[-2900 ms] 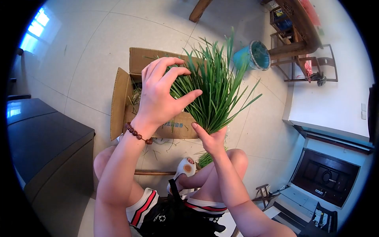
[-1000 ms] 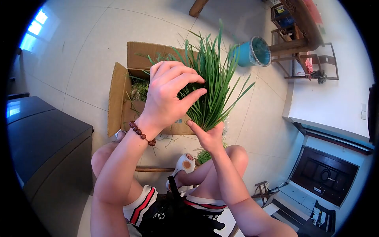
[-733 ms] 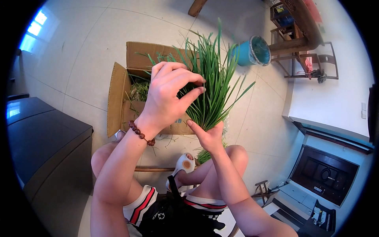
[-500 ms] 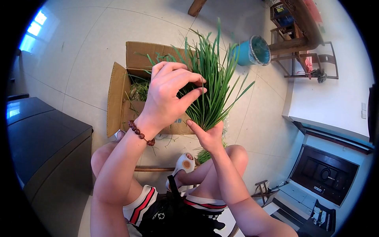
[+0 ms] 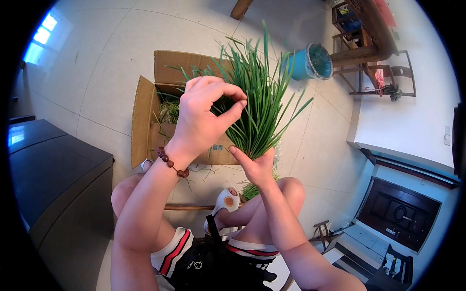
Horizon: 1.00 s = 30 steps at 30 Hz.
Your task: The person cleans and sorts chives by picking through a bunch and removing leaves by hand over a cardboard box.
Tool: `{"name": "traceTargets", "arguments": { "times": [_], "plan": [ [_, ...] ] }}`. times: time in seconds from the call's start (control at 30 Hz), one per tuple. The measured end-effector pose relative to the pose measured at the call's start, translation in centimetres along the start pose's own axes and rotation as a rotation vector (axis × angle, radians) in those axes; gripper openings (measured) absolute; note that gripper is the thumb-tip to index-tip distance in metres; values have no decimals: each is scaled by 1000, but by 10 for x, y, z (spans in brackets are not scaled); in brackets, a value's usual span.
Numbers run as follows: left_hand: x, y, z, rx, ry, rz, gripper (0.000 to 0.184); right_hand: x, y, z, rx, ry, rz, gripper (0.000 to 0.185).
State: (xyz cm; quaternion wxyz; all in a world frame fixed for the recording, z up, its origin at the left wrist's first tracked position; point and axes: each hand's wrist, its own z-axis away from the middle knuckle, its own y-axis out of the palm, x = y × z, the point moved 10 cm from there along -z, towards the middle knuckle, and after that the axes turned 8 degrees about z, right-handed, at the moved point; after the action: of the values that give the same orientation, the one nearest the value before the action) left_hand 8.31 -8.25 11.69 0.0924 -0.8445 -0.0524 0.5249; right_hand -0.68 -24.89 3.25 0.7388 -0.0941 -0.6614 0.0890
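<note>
A thick bunch of green garlic chives (image 5: 255, 97) fans upward and away, its lower ends gripped in my right hand (image 5: 257, 167), whose thumb lies across the front. My left hand (image 5: 206, 104), with a dark bead bracelet (image 5: 170, 162) at the wrist, is raised left of the blades. Its thumb and forefinger tips meet in a pinch beside the leaves; whatever is between them is too small to make out. Behind the left hand stands an open cardboard box (image 5: 145, 121), partly hidden, with loose greens (image 5: 169, 111) inside.
A blue bucket (image 5: 301, 65) with a plastic liner stands beyond the chives to the right. More greens (image 5: 251, 190) lie on the floor by my right knee. A black cabinet (image 5: 58, 179) is at left; wooden furniture (image 5: 361, 56) is at upper right.
My left hand has shifted slightly left, its thumb and forefinger now closer together. The right hand and the bunch stay nearly in place.
</note>
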Motion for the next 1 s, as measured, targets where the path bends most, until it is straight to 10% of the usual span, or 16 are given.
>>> {"name": "traceTargets", "arguments": {
  "times": [0.6,1.0],
  "plan": [
    [44,-29,-4,-199,-279,424,14,-17,-8,0,7,104,-48,33],
    [-13,17,6,178,146,-87,17,-16,-3,-2,14,36,-7,44]
  ]
}}
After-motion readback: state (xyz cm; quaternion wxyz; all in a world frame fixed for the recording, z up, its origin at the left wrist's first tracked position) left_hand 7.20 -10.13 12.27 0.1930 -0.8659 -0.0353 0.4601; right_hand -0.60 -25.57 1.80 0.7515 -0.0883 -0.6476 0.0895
